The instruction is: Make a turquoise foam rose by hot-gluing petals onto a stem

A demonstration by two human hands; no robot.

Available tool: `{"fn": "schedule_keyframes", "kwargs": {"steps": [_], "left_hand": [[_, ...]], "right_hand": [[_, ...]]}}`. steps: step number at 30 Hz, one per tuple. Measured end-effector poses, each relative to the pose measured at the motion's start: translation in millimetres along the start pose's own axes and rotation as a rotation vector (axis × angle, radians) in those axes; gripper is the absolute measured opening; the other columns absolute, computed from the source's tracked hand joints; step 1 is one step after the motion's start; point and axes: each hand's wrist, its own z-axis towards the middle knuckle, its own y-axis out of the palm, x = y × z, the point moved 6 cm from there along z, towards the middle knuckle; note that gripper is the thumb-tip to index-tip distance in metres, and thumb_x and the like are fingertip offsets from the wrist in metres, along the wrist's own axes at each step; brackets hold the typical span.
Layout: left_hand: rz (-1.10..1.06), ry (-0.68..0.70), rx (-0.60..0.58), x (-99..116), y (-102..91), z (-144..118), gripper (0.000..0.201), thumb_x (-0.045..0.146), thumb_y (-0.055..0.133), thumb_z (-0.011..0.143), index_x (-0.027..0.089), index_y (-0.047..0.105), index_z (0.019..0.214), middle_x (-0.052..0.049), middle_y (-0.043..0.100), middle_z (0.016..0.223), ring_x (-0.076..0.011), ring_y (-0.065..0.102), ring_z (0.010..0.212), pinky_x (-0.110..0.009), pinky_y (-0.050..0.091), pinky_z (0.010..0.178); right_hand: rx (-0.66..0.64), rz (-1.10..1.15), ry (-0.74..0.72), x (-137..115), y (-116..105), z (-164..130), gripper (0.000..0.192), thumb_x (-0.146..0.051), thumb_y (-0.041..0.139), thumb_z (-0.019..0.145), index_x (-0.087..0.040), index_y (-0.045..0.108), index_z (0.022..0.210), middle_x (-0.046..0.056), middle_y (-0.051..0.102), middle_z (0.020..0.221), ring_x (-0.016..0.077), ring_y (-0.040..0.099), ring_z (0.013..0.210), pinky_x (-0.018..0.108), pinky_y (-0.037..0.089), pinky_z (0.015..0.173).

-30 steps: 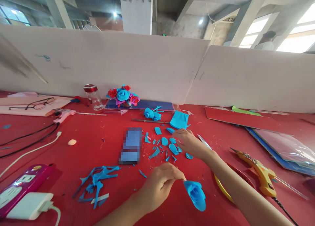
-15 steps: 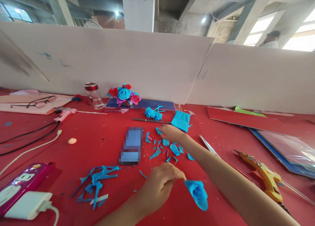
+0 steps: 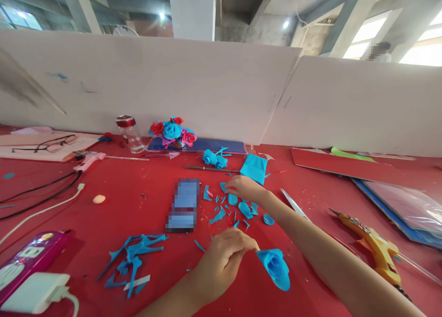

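Low in the middle of the frame, the left hand (image 3: 221, 261) pinches the base of a blue paper rose (image 3: 275, 267), whose bloom hangs just right of the fingers over the red worktop (image 3: 138, 206). Above it, near the centre, the right hand (image 3: 246, 188) reaches among loose blue petals (image 3: 241, 208), its fingers curled down and touching one; whether they have closed on it cannot be told. At lower right lies a yellow glue gun (image 3: 376, 250).

One head-worn view, looking forward and down across the red cloth-covered table (image 3: 103, 215), hands close below, white board partition (image 3: 172, 86) facing beyond.
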Motion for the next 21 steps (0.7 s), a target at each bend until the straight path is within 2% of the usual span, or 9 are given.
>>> {"fn": "schedule_keyframes", "kwargs": {"steps": [21], "left_hand": [[0.009, -0.007, 0.004, -1.3, -1.6, 0.8, 0.027, 0.015, 0.038, 0.094, 0.017, 0.063, 0.087, -0.005, 0.066, 0.082, -0.0153, 0.059, 0.081, -0.026, 0.046, 0.077]], "right_hand": [[-0.076, -0.030, 0.056, -3.2, -6.0, 0.6, 0.031, -0.032, 0.052, 0.089, -0.018, 0.054, 0.116, 0.008, 0.056, 0.117, 0.0188, 0.058, 0.097, 0.040, 0.050, 0.081]]}}
